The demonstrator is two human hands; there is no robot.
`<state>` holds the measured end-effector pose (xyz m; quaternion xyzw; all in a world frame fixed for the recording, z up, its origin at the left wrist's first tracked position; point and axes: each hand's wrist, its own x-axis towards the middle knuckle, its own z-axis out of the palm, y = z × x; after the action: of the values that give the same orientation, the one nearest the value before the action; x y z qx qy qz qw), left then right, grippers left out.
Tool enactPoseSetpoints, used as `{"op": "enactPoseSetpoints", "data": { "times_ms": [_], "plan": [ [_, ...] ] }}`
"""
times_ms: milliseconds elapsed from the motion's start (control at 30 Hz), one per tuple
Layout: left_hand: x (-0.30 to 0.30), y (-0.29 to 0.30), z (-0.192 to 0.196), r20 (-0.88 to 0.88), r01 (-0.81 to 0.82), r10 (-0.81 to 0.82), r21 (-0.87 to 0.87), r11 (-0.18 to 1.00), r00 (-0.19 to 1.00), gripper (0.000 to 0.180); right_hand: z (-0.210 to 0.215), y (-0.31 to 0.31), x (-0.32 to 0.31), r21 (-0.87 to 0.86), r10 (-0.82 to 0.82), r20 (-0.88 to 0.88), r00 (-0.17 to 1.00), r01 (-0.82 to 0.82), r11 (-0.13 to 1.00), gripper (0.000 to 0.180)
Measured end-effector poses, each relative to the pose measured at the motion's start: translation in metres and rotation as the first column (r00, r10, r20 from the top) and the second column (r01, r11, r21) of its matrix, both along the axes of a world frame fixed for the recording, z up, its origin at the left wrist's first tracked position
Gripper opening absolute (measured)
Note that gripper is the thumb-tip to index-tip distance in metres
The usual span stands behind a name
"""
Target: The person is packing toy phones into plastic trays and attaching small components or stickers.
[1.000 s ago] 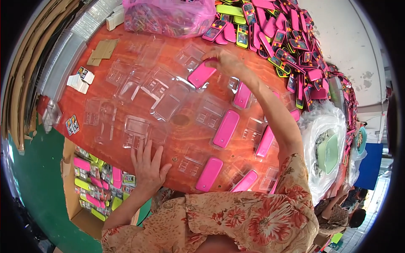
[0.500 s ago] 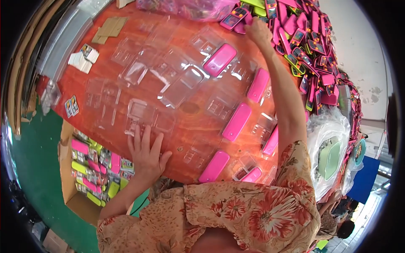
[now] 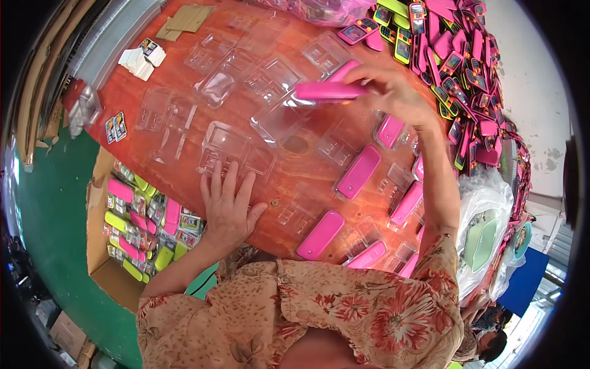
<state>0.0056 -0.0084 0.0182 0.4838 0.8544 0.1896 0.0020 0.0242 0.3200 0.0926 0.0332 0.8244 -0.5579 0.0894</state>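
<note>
Your right hand (image 3: 393,92) pinches 1 light, stiff, slick pink toy phone (image 3: 329,91) by its end above the tabletop's (image 3: 184,74) middle, while your left hand (image 3: 228,206) rests spread flat at the near edge.

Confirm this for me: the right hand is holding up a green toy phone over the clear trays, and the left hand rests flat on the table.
Not quite. The toy phone in the right hand is pink, not green, as the head view shows. The rest holds: it is above the clear trays, and the left hand rests flat on the table.
</note>
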Motion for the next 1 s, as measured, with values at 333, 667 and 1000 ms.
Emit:
{"op": "enactPoseSetpoints", "data": {
  "times_ms": [333, 667, 1000],
  "plan": [
    [0.002, 0.000, 0.000, 0.012, 0.000, 0.000, -0.003, 1.000, 1.000, 0.052, -0.039, -0.028, -0.034, 0.504, 0.365, -0.156, 0.918, -0.244, 0.828, 0.037],
    [-0.005, 0.000, 0.002, 0.029, 0.036, -0.037, 0.048, 0.998, 0.999, 0.052, -0.046, -0.050, -0.029, 0.528, 0.354, -0.289, 0.889, -0.161, 0.834, 0.032],
    [-0.034, 0.030, 0.018, -0.040, 0.038, -0.040, -0.034, 0.999, 0.998, 0.052, -0.046, 0.034, -0.059, 0.790, 0.035, -0.530, 0.847, 0.478, 0.385, 0.031]
  ]
}}
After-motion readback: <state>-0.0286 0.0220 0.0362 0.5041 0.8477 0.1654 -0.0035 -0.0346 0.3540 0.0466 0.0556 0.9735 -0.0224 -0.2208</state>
